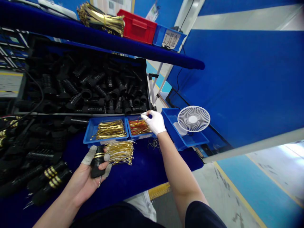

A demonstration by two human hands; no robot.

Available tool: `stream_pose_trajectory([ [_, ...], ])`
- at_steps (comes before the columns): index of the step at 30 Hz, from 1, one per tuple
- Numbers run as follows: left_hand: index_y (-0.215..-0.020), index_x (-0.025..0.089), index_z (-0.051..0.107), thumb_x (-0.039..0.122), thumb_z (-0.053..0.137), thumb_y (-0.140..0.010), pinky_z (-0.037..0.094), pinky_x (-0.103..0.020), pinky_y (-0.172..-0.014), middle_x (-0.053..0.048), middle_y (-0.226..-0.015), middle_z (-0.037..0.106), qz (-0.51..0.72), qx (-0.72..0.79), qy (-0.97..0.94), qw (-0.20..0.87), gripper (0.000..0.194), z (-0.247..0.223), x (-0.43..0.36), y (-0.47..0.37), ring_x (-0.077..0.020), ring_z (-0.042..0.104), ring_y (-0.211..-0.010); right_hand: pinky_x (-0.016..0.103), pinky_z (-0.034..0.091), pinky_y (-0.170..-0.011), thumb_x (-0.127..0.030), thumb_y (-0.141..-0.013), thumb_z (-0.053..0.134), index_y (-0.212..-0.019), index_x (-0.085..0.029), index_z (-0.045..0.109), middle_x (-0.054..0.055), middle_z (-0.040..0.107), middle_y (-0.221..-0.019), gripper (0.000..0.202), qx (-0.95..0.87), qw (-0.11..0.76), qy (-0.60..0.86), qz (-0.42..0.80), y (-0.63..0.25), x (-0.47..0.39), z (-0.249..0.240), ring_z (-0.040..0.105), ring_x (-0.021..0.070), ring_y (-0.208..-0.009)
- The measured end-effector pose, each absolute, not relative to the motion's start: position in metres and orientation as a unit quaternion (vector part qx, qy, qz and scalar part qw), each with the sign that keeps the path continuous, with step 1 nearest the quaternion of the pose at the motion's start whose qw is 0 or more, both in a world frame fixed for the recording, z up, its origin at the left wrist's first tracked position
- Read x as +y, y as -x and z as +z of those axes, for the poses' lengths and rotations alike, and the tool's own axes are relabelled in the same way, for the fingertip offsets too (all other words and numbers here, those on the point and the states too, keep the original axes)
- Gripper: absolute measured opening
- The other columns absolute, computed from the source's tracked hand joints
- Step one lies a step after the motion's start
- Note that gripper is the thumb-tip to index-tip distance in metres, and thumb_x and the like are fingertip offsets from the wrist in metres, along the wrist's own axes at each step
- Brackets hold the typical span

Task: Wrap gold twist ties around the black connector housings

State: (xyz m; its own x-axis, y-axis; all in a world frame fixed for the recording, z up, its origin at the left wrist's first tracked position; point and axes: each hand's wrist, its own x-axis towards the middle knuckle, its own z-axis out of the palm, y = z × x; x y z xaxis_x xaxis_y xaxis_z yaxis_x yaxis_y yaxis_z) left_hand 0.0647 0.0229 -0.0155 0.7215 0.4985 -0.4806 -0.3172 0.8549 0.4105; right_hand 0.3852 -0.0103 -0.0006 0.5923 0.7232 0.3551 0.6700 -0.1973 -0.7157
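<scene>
My left hand (pixel 89 177), with grey fingertip covers, is wrapped round a black ribbed part (pixel 97 166) that has gold bands near its upper end. A thin whitish strand hangs below that part. My right hand (pixel 154 122), in a white glove, is over the right end of a small blue bin (pixel 140 136) of red and gold strips (pixel 139 127). Its thumb and forefinger are pinched together; what they hold, if anything, is too small to name. Left of it, another blue bin (pixel 87 134) holds gold strips (pixel 111 129). White and gold strips (pixel 120 152) lie in front.
A large black crate (pixel 83 113) of black ribbed parts stands behind the bins. More parts, some gold-banded (pixel 53 177), lie at the left. A white fan (pixel 193 118) stands by a blue tray (pixel 172 136) at the right. A shelf (pixel 142 50) with bins crosses above.
</scene>
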Motion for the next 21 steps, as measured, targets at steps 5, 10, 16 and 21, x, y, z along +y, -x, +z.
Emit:
stream_pose_trajectory([
  [5, -0.109, 0.011, 0.063, 0.027, 0.048, -0.102, 0.063, -0.032, -0.069, -0.005, -0.086, 0.058, 0.219, 0.299, -0.173, 0.913, 0.023, -0.015, 0.022, -0.066, -0.0074, 0.052, -0.059, 0.028, 0.047, -0.051, -0.048, -0.086, 0.060, -0.084, -0.013, 0.071, 0.006, 0.073, -0.074, 0.036, -0.402, 0.511, 0.755, 0.081, -0.381, -0.024, 0.000, 0.058, 0.0134, -0.046],
  [10, -0.109, 0.012, 0.065, 0.029, 0.052, -0.100, 0.064, -0.035, -0.069, -0.007, -0.088, 0.062, 0.237, 0.288, -0.209, 0.904, 0.023, -0.011, 0.021, -0.065, -0.0111, 0.056, -0.062, 0.022, 0.040, -0.045, -0.049, -0.090, 0.058, -0.094, -0.017, 0.066, 0.003, 0.074, -0.079, 0.033, -0.322, 0.646, 0.689, 0.068, -0.384, -0.038, -0.005, 0.050, 0.0073, -0.044],
  [16, -0.109, 0.014, 0.066, 0.037, 0.060, -0.096, 0.063, -0.042, -0.084, -0.009, -0.094, 0.068, 0.238, 0.311, -0.214, 0.895, 0.027, -0.010, 0.017, -0.068, -0.0135, 0.064, -0.068, 0.016, 0.030, -0.039, -0.038, -0.079, 0.076, -0.087, -0.023, 0.059, -0.001, 0.072, -0.089, 0.024, -0.194, 0.817, 0.490, 0.234, -0.372, -0.056, -0.005, 0.029, 0.0012, -0.040],
  [21, -0.115, 0.017, 0.066, 0.056, 0.064, -0.089, 0.060, -0.044, -0.088, -0.007, -0.090, 0.072, 0.254, 0.320, -0.286, 0.867, 0.046, -0.010, 0.006, -0.074, -0.0159, 0.066, -0.070, 0.023, 0.036, -0.047, -0.035, -0.088, 0.071, -0.092, -0.024, 0.070, -0.002, 0.067, -0.083, 0.011, -0.388, 0.695, 0.524, 0.304, -0.291, -0.083, 0.003, 0.040, 0.0055, -0.045],
])
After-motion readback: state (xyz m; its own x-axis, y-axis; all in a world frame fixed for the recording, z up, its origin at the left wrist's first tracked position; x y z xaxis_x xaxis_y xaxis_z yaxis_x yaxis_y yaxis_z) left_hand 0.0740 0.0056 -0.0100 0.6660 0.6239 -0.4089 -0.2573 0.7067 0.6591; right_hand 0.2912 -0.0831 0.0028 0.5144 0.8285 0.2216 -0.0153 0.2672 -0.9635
